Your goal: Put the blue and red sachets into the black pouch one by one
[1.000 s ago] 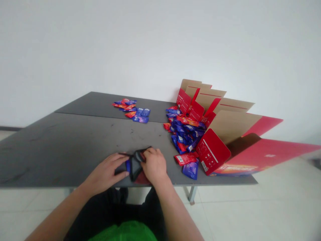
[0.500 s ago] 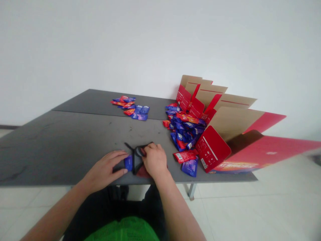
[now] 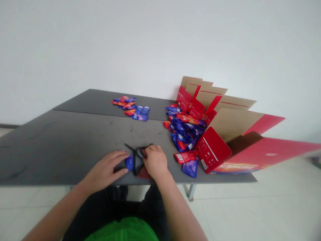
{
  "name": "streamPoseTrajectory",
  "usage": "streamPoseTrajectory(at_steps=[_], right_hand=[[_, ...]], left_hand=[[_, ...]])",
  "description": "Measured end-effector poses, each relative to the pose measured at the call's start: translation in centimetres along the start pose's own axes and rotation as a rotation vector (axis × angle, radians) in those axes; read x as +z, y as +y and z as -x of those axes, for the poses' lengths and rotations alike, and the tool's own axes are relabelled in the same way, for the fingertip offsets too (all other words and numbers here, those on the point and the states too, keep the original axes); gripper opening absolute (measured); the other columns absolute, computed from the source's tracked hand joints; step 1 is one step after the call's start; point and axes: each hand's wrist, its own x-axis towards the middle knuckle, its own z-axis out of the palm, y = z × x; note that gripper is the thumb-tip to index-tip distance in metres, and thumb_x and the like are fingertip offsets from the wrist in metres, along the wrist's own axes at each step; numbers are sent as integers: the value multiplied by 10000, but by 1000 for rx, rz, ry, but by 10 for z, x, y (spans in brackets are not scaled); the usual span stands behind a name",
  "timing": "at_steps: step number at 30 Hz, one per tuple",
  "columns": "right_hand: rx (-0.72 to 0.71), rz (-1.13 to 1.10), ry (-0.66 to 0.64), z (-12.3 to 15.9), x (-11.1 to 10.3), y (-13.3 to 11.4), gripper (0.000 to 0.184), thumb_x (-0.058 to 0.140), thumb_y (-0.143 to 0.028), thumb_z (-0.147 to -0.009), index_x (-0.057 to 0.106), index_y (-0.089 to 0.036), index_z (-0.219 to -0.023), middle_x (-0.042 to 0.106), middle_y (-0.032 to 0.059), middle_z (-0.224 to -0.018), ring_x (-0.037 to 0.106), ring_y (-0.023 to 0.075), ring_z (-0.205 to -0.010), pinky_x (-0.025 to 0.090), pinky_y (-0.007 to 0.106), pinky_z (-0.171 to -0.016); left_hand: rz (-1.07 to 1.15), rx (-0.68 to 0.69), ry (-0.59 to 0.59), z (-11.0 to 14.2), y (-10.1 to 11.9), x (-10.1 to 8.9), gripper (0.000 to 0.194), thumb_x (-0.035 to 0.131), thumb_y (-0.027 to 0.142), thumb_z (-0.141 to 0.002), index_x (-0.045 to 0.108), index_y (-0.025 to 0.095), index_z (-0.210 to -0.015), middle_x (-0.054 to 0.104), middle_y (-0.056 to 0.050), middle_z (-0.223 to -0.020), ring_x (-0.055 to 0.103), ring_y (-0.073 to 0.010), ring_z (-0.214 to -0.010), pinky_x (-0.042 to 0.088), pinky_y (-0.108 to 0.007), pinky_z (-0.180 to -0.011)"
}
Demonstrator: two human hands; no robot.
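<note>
Dark, black-edged, cloth-like pouch [image 3: 143,173] with a reddish-brown lower part lies at the near edge of the grey tabletop [image 3: 82,134], between the person's 2 hands. The right hand [image 3: 155,162] has its grip clamped on the pouch's right side, fingertips bent over the edge. The left hand [image 3: 106,170] has thumb and fingers parted, their tips beside a small blue plastic packet [image 3: 129,163] just left of the pouch; whether they press on it, I cannot tell. Over the last 1 second, a thin black strap [image 3: 129,147] has come clear of the left fingers and sticks out toward the far left, so more of the packet shows and only the right hand seems to control the pouch. To the right, 1 red packet [image 3: 185,156] overlaps 1 purple packet [image 3: 190,169] beside an open red cardboard box [image 3: 265,155]. Beyond, a heap of glossy blue, red and orange packets [image 3: 185,130] lies along more open red boxes [image 3: 195,109]. Farther off, a smaller group of packets [image 3: 140,116] lies before a pale wall [image 3: 125,50].
</note>
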Motion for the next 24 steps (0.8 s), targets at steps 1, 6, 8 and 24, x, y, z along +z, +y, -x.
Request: streamPoseTrajectory(at_steps=[1, 6, 8, 24], right_hand=[[74, 27, 8, -1, -3, 11, 162, 579, -286, -1006, 728, -221, -1000, 705, 72, -1086, 570, 236, -1024, 440, 330, -886], [212, 83, 68, -3, -19, 23, 169, 574, -261, -999, 732, -202, -987, 701, 96, -1072, 568, 252, -1015, 432, 342, -860], [99, 20, 86, -2, -17, 4, 120, 618, -280, -975, 722, -225, -998, 697, 66, -1091, 560, 240, -1019, 427, 332, -886], [173, 3, 79, 7, 1, 0, 246, 528, -352, -1045, 726, -225, -974, 698, 86, -1080, 565, 250, -1016, 435, 338, -851]], left_hand=[[-3, -8, -4, 0, 1, 0, 546, 639, 552, -927, 666, 263, -1389, 635, -104, -1467, 588, -332, -1353, 450, -495, -1189], [-18, -7, -13, 0, -2, 2, 556, 639, 536, -933, 641, 270, -1421, 609, -106, -1495, 572, -330, -1368, 445, -498, -1187], [-27, 8, -1, 0, -3, 3, 548, 646, 535, -926, 652, 263, -1402, 622, -112, -1476, 579, -329, -1355, 446, -492, -1186], [28, -16, -23, -5, -4, -1, 526, 639, 538, -929, 668, 274, -1383, 633, -107, -1469, 587, -319, -1351, 456, -496, -1174]])
